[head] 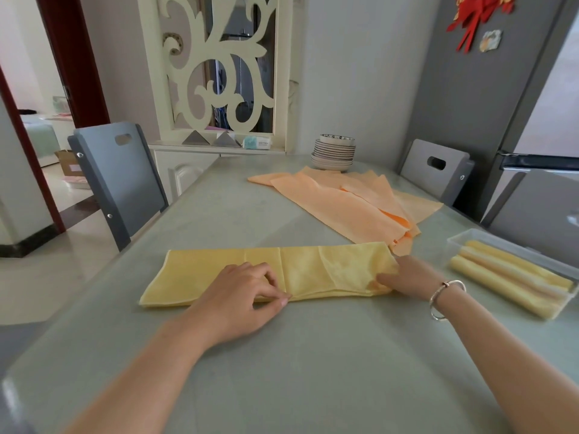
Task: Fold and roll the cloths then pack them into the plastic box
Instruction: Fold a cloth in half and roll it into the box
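Grey-green worktop [282, 355] fills the frame, dining corner behind. Left hand [241, 292] at frame centre: grip closed, thumb and fingertips pinching the near folded edge of the yellow cloth [219, 270]. Right hand [407, 275], bracelet [445, 297] on wrist, holds the cloth's right end; fingers pressed into bunched fabric there, grip closed on it.

Yellow cloth: folded into a long band, lying flat, long axis left-right across frame centre, right end slightly raised and crumpled.

Plastic box [513, 255] at right edge, clear, three yellow rolls [507, 277] inside, side by side, axes running upper left to lower right.

Orange cloths [347, 202] spread loose, upper right of centre, overlapping. Stack of plates [333, 153] behind them by the wall. Grey chairs [117, 180] both sides, fridge [501, 89] upper right, carved cream screen [219, 64] top centre.
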Demonstrator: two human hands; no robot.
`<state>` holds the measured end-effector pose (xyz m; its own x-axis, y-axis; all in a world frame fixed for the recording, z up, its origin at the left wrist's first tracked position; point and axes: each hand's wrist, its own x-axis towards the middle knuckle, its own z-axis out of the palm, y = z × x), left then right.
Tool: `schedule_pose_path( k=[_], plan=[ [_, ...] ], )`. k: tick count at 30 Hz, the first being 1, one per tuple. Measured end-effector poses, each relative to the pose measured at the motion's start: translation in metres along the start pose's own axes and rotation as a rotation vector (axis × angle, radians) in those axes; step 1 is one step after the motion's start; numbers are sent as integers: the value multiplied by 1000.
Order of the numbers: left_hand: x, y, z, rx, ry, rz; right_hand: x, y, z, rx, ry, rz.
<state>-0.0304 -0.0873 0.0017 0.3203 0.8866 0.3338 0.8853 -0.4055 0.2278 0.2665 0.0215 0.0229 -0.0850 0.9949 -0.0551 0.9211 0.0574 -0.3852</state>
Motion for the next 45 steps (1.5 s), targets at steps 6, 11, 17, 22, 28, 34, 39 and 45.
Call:
schedule_pose_path(
  k=[6,11,17,22,28,34,39,45],
  plan=[
    [1,-2,-3,-223,-17,-99,-12,-55,-3,995,-28,-63],
    [2,-17,-25,-680,342,-371,-20,-133,-19,1060,-104,-226],
    [-13,-70,-59,-1049,502,-949,-26,-217,-1,860,-228,-387],
    [-24,-73,-71,-1192,500,-1146,-33,-248,37,609,-420,-489],
    [-31,-87,-58,-646,451,-1119,-13,-242,60,672,-339,-467],
    [-27,-92,-47,-421,512,-1013,35,-193,68,307,1,-437],
    [-25,-96,-40,-379,535,-982,43,-176,72,198,-131,-337],
    [-25,-91,-33,-142,505,-887,31,-170,53,3,-417,-434]
  ],
)
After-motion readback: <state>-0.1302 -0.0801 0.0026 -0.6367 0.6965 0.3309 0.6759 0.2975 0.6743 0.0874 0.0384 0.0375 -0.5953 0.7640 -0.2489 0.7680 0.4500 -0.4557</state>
